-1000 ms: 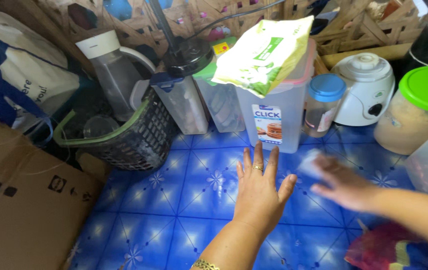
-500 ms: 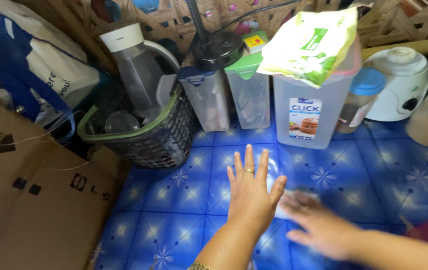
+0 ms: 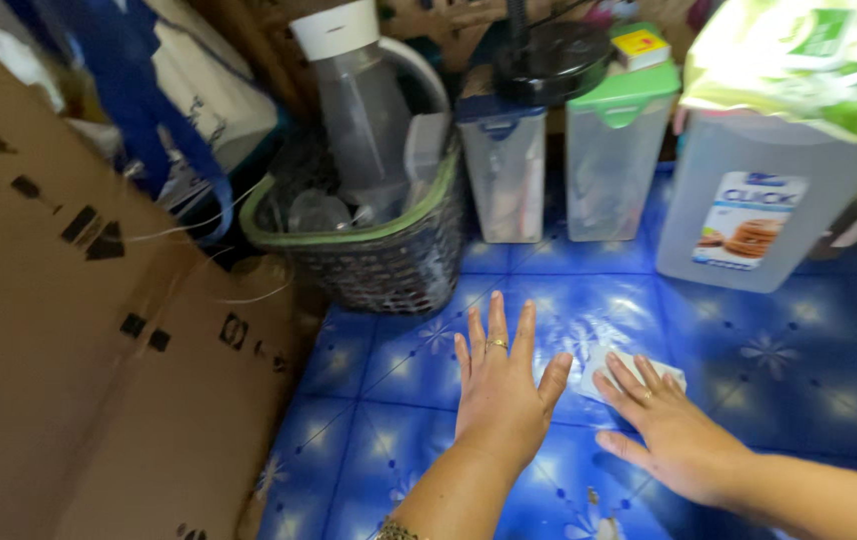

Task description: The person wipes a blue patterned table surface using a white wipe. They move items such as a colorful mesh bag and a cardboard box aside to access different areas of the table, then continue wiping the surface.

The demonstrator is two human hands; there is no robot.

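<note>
I note right hand [image 3: 674,425] has swept back beside flat, empty left hand [image 3: 502,385], fingers pressing white wipe [image 3: 629,368] (partly hidden) onto blue tablecloth [image 3: 749,370]; wiping continues.

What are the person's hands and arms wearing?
Both arms are bare, with no sleeves showing. The left hand has a gold ring on one finger and a gold bracelet at the wrist. The right hand wears a ring too.
</note>
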